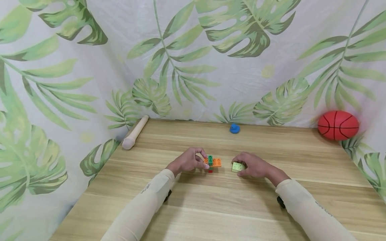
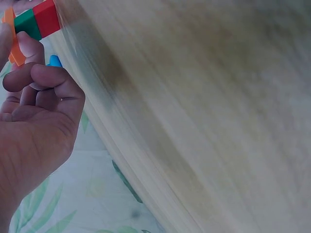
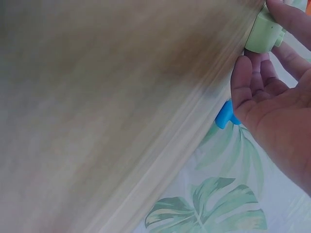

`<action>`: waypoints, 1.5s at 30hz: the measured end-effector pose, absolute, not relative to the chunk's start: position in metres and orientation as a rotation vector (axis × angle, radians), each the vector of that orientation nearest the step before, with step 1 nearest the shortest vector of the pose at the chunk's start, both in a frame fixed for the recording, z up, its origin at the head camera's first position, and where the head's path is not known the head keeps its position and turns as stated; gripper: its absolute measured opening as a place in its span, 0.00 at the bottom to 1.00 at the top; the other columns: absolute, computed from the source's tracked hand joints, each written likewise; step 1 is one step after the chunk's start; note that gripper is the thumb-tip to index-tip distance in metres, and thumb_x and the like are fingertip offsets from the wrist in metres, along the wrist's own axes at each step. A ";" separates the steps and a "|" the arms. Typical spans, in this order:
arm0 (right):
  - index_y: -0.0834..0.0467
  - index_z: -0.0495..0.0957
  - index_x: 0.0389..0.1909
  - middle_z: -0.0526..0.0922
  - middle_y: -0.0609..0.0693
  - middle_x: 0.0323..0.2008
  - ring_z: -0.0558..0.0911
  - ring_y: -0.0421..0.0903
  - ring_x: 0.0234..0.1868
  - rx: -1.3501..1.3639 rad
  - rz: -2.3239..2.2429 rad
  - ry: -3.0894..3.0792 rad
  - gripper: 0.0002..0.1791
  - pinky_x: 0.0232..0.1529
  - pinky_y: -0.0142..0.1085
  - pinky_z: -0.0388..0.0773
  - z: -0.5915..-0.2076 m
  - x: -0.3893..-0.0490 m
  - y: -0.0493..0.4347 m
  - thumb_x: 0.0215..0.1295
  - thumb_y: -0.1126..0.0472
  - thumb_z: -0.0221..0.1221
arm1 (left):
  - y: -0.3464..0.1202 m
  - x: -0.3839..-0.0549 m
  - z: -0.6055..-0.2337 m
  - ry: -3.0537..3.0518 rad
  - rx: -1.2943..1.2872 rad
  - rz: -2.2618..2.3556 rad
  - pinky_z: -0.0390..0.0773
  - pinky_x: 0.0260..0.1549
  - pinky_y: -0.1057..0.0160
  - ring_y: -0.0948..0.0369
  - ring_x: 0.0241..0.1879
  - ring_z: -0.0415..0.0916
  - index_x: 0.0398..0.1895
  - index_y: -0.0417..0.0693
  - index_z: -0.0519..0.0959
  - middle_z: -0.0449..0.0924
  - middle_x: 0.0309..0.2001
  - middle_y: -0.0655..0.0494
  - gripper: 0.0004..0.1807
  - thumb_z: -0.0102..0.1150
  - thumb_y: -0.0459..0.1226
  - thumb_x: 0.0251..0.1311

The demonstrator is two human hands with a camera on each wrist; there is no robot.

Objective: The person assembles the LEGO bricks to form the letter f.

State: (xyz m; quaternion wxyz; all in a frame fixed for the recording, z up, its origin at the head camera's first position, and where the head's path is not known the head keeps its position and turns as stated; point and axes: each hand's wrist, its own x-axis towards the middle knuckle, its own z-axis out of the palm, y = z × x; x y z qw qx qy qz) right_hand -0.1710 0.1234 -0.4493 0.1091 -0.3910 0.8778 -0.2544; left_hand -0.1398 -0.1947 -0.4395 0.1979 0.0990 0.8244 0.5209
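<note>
My left hand (image 1: 187,161) pinches a small stack of toy building bricks between thumb and fingers, left of the middle of the table. Its orange brick (image 1: 217,162) lies crosswise, with a green brick (image 1: 210,157) on top. Below the orange one, the left wrist view shows another green brick (image 2: 27,24) and a red brick (image 2: 47,19) at the bottom, close over the wood. A short way to the right, my right hand (image 1: 254,165) grips a light green brick (image 1: 237,167), studs up, at the tabletop. Fingers cover part of both.
The wooden table (image 1: 211,207) runs back to a leaf-patterned cloth (image 1: 187,60). Near its far edge sits a blue toy duck (image 1: 234,129). A red basketball (image 1: 338,125) rests at the back right corner, and a pale stick with a thick rounded end (image 1: 136,132) lies back left.
</note>
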 end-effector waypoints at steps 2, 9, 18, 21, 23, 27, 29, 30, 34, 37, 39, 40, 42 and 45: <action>0.63 0.84 0.59 0.83 0.53 0.47 0.75 0.43 0.44 -1.143 -0.746 2.581 0.23 0.45 0.34 0.72 -0.450 -0.171 0.123 0.64 0.63 0.75 | -0.195 -0.139 -0.439 2.307 0.270 1.457 0.64 0.23 0.67 0.60 0.30 0.74 0.51 0.36 0.77 0.87 0.32 0.54 0.19 0.76 0.33 0.64; 0.64 0.83 0.60 0.83 0.53 0.46 0.76 0.44 0.43 -1.129 -0.760 2.571 0.24 0.44 0.34 0.73 -0.449 -0.169 0.122 0.64 0.63 0.75 | -0.197 -0.139 -0.441 2.306 0.269 1.459 0.65 0.23 0.67 0.61 0.31 0.76 0.52 0.36 0.77 0.88 0.33 0.54 0.20 0.76 0.33 0.64; 0.63 0.83 0.59 0.83 0.54 0.47 0.75 0.44 0.44 -1.136 -0.743 2.576 0.23 0.45 0.34 0.72 -0.449 -0.168 0.123 0.65 0.62 0.75 | -0.196 -0.138 -0.441 2.322 0.267 1.452 0.66 0.24 0.67 0.59 0.32 0.78 0.46 0.45 0.78 0.88 0.33 0.53 0.16 0.77 0.35 0.63; 0.63 0.83 0.59 0.83 0.54 0.47 0.75 0.44 0.44 -1.128 -0.756 2.575 0.23 0.45 0.34 0.72 -0.450 -0.167 0.123 0.65 0.63 0.75 | -0.195 -0.138 -0.441 2.325 0.272 1.451 0.67 0.24 0.67 0.59 0.33 0.79 0.47 0.44 0.78 0.89 0.34 0.52 0.16 0.77 0.35 0.63; 0.63 0.83 0.59 0.83 0.54 0.48 0.76 0.44 0.45 -1.120 -0.757 2.573 0.23 0.46 0.35 0.73 -0.450 -0.167 0.123 0.65 0.62 0.75 | -0.195 -0.137 -0.440 2.324 0.274 1.452 0.67 0.25 0.66 0.58 0.33 0.80 0.47 0.43 0.78 0.89 0.35 0.51 0.16 0.77 0.35 0.64; 0.63 0.83 0.60 0.83 0.55 0.49 0.76 0.45 0.46 -1.114 -0.757 2.576 0.24 0.47 0.36 0.74 -0.450 -0.167 0.124 0.65 0.62 0.75 | -0.194 -0.138 -0.439 2.332 0.273 1.447 0.68 0.25 0.66 0.58 0.34 0.80 0.47 0.43 0.78 0.89 0.35 0.51 0.17 0.77 0.35 0.64; 0.64 0.83 0.60 0.83 0.55 0.49 0.76 0.45 0.46 -1.119 -0.756 2.577 0.24 0.47 0.36 0.74 -0.450 -0.168 0.124 0.65 0.62 0.75 | -0.194 -0.138 -0.439 2.336 0.270 1.443 0.68 0.25 0.66 0.58 0.33 0.79 0.47 0.43 0.78 0.89 0.34 0.52 0.17 0.77 0.35 0.63; 0.64 0.83 0.60 0.83 0.55 0.49 0.76 0.45 0.46 -1.115 -0.757 2.579 0.24 0.47 0.37 0.74 -0.451 -0.168 0.124 0.65 0.62 0.75 | -0.194 -0.139 -0.440 2.338 0.268 1.440 0.68 0.25 0.66 0.58 0.33 0.79 0.48 0.43 0.78 0.88 0.33 0.53 0.17 0.77 0.35 0.63; 0.63 0.83 0.60 0.82 0.54 0.49 0.75 0.45 0.46 -1.091 -0.758 2.582 0.24 0.48 0.37 0.74 -0.453 -0.169 0.125 0.65 0.63 0.74 | -0.194 -0.140 -0.439 2.341 0.269 1.432 0.66 0.24 0.67 0.59 0.32 0.77 0.48 0.44 0.78 0.88 0.32 0.55 0.16 0.77 0.35 0.64; 0.63 0.83 0.60 0.82 0.53 0.48 0.75 0.44 0.45 -1.081 -0.760 2.579 0.24 0.47 0.36 0.73 -0.453 -0.169 0.126 0.65 0.63 0.74 | -0.194 -0.140 -0.439 2.338 0.270 1.435 0.66 0.24 0.67 0.59 0.32 0.78 0.48 0.43 0.78 0.88 0.32 0.54 0.17 0.77 0.35 0.64; 0.63 0.83 0.60 0.82 0.53 0.48 0.74 0.44 0.45 -1.090 -0.756 2.580 0.24 0.47 0.36 0.73 -0.453 -0.170 0.126 0.65 0.63 0.74 | -0.194 -0.139 -0.439 2.335 0.270 1.440 0.67 0.24 0.67 0.59 0.33 0.79 0.49 0.42 0.78 0.89 0.33 0.54 0.17 0.77 0.35 0.63; 0.63 0.83 0.60 0.82 0.53 0.49 0.74 0.44 0.45 -1.085 -0.754 2.582 0.24 0.47 0.36 0.73 -0.453 -0.169 0.126 0.65 0.63 0.74 | -0.194 -0.139 -0.439 2.336 0.273 1.440 0.67 0.24 0.67 0.59 0.33 0.79 0.49 0.41 0.78 0.89 0.33 0.54 0.18 0.77 0.35 0.63; 0.63 0.83 0.60 0.82 0.53 0.48 0.75 0.44 0.45 -1.107 -0.745 2.583 0.24 0.47 0.36 0.73 -0.452 -0.169 0.125 0.65 0.62 0.74 | -0.194 -0.139 -0.439 2.333 0.271 1.446 0.67 0.24 0.67 0.59 0.33 0.79 0.49 0.41 0.78 0.88 0.33 0.54 0.18 0.77 0.34 0.63; 0.63 0.83 0.60 0.83 0.53 0.48 0.75 0.45 0.45 -1.120 -0.741 2.585 0.24 0.47 0.36 0.73 -0.452 -0.169 0.125 0.65 0.62 0.75 | -0.194 -0.138 -0.439 2.330 0.266 1.450 0.66 0.24 0.67 0.59 0.32 0.77 0.49 0.41 0.78 0.88 0.32 0.54 0.17 0.77 0.34 0.64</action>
